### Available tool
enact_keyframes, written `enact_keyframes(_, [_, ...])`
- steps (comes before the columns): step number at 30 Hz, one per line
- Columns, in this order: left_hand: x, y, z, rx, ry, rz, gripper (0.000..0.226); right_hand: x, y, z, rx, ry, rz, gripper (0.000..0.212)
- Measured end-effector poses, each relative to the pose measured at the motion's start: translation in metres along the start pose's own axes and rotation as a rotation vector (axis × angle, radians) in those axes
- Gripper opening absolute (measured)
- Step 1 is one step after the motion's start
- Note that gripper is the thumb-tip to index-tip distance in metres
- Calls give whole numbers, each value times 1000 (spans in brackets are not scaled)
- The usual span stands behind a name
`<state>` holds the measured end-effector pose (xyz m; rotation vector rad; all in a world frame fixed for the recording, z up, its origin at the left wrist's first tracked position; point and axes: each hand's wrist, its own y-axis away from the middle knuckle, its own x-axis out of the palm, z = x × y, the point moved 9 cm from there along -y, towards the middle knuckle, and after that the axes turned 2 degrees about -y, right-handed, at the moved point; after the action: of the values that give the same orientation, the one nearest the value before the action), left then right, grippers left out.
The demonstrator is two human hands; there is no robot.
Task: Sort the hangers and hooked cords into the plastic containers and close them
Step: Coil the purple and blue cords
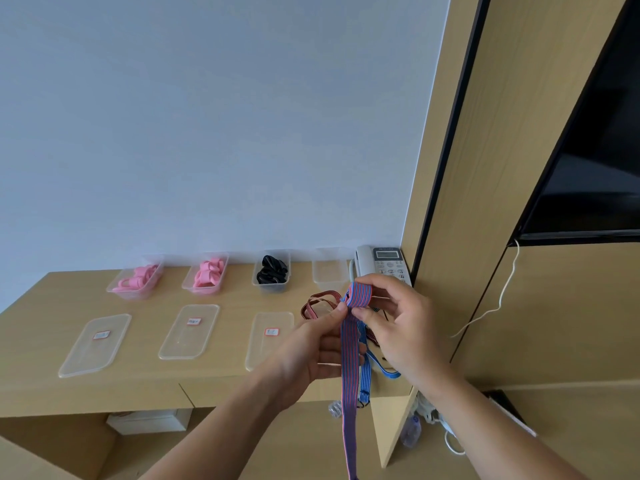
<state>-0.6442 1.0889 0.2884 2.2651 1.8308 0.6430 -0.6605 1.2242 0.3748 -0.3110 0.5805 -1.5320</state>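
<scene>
A blue-and-red striped flat cord point(349, 368) is partly wound into a roll that my right hand point(398, 327) grips between fingers and thumb. My left hand point(322, 344) pinches the strap just below the roll; its long tail hangs past the desk edge. A brown-red cord point(317, 304) and a blue striped cord point(379, 368) lie on the desk under my hands. Along the wall stand open clear containers: two with pink hangers point(138, 277) point(207, 273), one with black pieces point(272, 270), one with nothing visible inside point(329, 271).
Three clear labelled lids point(95, 344) point(188, 332) point(270, 339) lie flat in a row on the wooden desk point(145, 379). A white telephone point(381, 263) sits in the back right corner. A wooden panel and a dark screen point(588, 168) stand to the right.
</scene>
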Motion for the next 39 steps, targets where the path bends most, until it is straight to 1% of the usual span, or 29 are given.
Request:
enact_keyframes(4, [0, 0, -6, 14, 64, -5, 52, 1, 8, 16, -205, 107, -29, 43])
enact_keyframes(5, [-1, 0, -8, 19, 73, -8, 49, 2, 12, 20, -266, 127, -29, 41])
enact_keyframes(8, [-3, -1, -14, 31, 88, -3, 35, 6, 25, 23, -380, 185, -20, 47])
enact_keyframes(12, [-9, -4, -18, 54, 84, 5, 35, 11, 38, 24, -464, 302, 23, 36])
enact_keyframes(16, [-12, -6, -25, 110, 53, 29, 36, 14, 41, 29, -513, 341, 54, 29])
enact_keyframes(18, [-14, -6, -29, 147, 25, 28, 37, 15, 42, 32, -507, 341, 73, 27])
enact_keyframes(19, [-15, -6, -31, 162, 3, 20, 38, 13, 41, 32, -486, 314, 75, 27])
enact_keyframes(21, [-15, -5, -34, 203, -65, 22, 31, 8, 36, 30, -383, 217, 67, 24])
enact_keyframes(23, [-12, -2, -37, 241, -124, 41, 25, 5, 25, 20, -180, 114, 46, 23])
enact_keyframes(24, [-11, 0, -39, 256, -143, 48, 25, 5, 20, 10, -45, 74, 50, 27])
enact_keyframes(25, [-10, 1, -40, 269, -155, 48, 25, 8, 16, -1, 93, 28, 90, 31])
enact_keyframes(26, [-10, 3, -42, 280, -160, 41, 26, 13, 14, -11, 212, -36, 165, 32])
enact_keyframes(28, [-11, 5, -46, 289, -160, 17, 28, 23, 15, -22, 360, -205, 324, 29])
enact_keyframes(30, [-12, 7, -47, 292, -148, 5, 29, 27, 18, -24, 415, -309, 387, 30])
enact_keyframes(32, [-10, 9, -48, 296, -120, 16, 33, 26, 17, -24, 431, -331, 364, 32])
enact_keyframes(34, [-8, 10, -47, 298, -83, 34, 42, 25, 15, -25, 451, -355, 337, 32])
enact_keyframes(37, [-3, 10, -43, 286, -16, 71, 41, 24, 10, -30, 503, -465, 298, 34])
enact_keyframes(39, [2, 8, -34, 246, -2, 73, 42, 23, 7, -30, 525, -525, 259, 34])
